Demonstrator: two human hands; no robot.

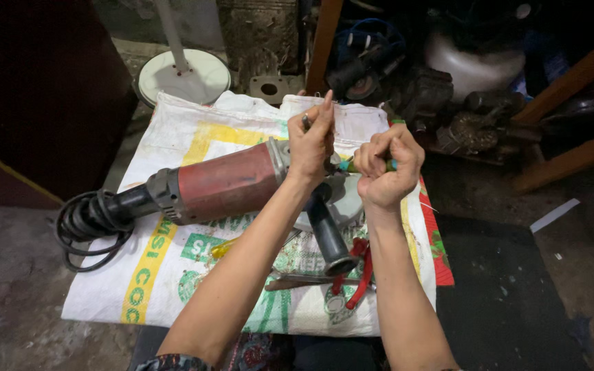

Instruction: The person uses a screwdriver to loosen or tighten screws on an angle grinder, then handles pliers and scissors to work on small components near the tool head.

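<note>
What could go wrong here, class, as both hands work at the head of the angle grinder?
The left hand and right hand, gripping a green-handled tool, crowd the angle grinder head; a slip might jab fingers. The coiled cord trails off the sack; whether it is plugged in cannot be seen.
</note>
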